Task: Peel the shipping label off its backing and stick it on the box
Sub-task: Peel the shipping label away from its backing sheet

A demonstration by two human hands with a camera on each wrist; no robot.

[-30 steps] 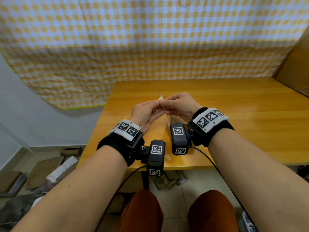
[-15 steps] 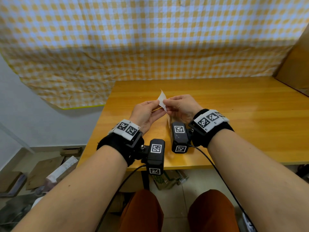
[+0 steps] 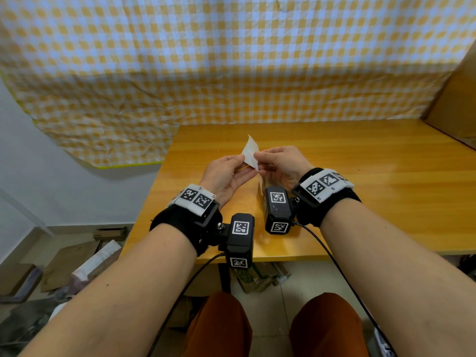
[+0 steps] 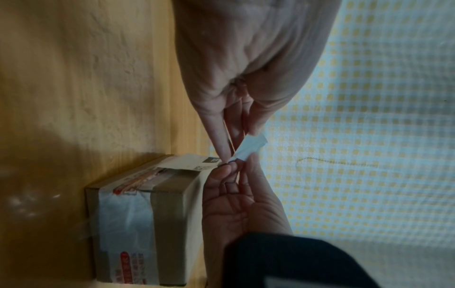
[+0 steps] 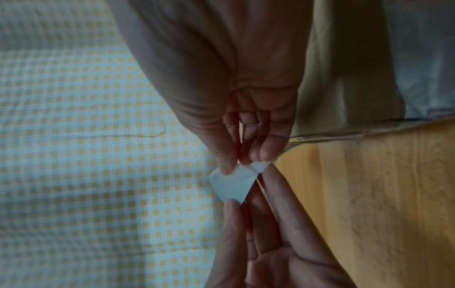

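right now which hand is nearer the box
The right hand: the box sits right beneath it, while the left hand is off to its side.

Both hands meet over the near-middle of the wooden table [image 3: 360, 176], left hand [image 3: 226, 173] and right hand [image 3: 280, 163] fingertip to fingertip on a small white label [image 3: 250, 153] — no gap between them. Taped cardboard box [image 4: 142, 214] sits on the table right below the right wrist, blocking a straight drop there. Tabletop to the right lies open up to a big cardboard panel [image 3: 456, 99] at the far right edge. Checked cloth [image 3: 231, 60] closes off the back.
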